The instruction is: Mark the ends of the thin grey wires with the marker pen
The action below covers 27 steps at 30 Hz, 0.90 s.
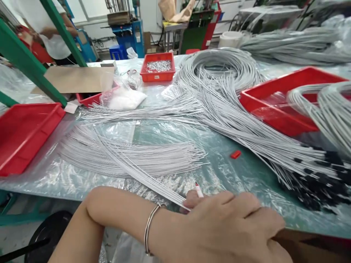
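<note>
"What could go wrong?"

"The red-tipped white marker [199,190] stands close to the thin strand of pale-grey wires [155,187]; a slip could smear ink there. The strand crosses the loose pale-grey wire fan [167,157] on the plastic-covered green table [219,173], so a tug might tangle them."

"And the grip?"

"Can't tell: the left hand [219,228] bends with fingertips hidden, covering most of what seems the right hand [191,201]. The strand's near ends are hidden too."

The bare left hand [227,226] hid most of the bare right hand [192,200]; the left edge cropped a red rectangular plastic tray [27,140].
</note>
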{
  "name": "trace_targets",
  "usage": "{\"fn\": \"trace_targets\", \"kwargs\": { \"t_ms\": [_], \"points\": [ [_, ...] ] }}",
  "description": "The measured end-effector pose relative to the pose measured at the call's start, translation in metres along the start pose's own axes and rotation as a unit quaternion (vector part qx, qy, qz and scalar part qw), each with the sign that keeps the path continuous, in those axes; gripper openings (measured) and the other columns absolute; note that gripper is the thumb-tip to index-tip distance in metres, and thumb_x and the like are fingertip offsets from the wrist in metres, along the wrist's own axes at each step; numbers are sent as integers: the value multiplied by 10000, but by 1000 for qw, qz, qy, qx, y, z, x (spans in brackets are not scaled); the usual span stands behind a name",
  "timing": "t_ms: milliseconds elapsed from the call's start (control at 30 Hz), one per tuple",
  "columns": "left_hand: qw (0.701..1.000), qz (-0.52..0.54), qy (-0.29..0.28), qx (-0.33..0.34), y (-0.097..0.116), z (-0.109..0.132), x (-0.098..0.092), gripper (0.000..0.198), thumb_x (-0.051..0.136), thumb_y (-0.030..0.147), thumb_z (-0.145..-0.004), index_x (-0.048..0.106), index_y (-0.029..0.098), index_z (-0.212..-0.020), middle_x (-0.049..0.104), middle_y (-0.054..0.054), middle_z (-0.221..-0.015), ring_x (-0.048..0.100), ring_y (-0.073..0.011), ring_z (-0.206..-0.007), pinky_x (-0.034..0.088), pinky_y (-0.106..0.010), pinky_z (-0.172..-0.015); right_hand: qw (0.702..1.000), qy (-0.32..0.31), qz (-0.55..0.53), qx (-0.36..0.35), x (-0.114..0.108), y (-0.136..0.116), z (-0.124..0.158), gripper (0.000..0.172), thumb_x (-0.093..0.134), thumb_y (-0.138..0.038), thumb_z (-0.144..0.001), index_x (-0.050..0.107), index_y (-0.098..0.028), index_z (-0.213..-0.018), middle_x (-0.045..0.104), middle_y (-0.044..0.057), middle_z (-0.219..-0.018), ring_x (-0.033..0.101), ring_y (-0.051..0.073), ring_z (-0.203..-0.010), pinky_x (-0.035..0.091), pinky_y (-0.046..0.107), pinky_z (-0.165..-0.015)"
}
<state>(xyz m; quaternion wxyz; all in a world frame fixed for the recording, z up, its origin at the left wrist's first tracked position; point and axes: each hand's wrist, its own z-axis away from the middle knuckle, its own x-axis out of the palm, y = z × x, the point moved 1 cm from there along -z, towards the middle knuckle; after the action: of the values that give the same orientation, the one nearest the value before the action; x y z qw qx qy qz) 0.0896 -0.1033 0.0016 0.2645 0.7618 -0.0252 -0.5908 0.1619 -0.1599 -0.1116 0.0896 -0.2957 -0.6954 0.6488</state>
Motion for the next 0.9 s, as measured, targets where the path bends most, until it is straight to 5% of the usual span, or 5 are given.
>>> {"fn": "trace_targets", "kwargs": {
  "t_ms": [200,400,533,700,900],
  "points": [
    [998,-14,49,-39,-29,37,-12,396,408,422,-947,490,95,-1154,560,-166,-1123,549,-235,-969,469,-346,-798,983,-56,-167,-51,14,6,-9,297,541,-510,-846,623,-274,-686,497,25,-534,474,208,-489,356,352,-412],
    [977,-17,-155,-143,-61,82,-25,176,403,279,-960,549,186,-926,634,-31,-753,616,-190,-687,429,-288,-572,930,-100,-354,-19,-18,-2,-41,317,569,-447,-862,664,-225,-656,534,-26,-407,489,124,-423,433,283,-492],
    [976,-68,-140,-152,-50,86,-49,145,399,171,-947,533,218,-971,633,4,-822,598,-158,-717,400,-266,-623,909,-120,-398,25,-20,0,-53,350,538,-491,-870,663,-246,-652,527,-32,-378,484,110,-393,455,252,-481],
    [960,-200,-108,-162,-49,78,-88,286,368,-28,-849,510,195,-960,586,1,-830,531,-152,-687,340,-263,-607,918,-172,-356,3,-11,26,-55,408,641,-567,-756,692,-273,-1034,661,21,-543,540,140,-401,447,238,-376],
    [902,-336,-17,-271,-144,49,-132,255,380,20,-870,558,166,-981,594,-43,-808,513,-152,-687,297,-266,-563,942,-216,-256,4,-1,54,-49,278,616,-421,-823,705,-216,-989,669,41,-557,589,154,-461,501,252,-468]
  ]
}}
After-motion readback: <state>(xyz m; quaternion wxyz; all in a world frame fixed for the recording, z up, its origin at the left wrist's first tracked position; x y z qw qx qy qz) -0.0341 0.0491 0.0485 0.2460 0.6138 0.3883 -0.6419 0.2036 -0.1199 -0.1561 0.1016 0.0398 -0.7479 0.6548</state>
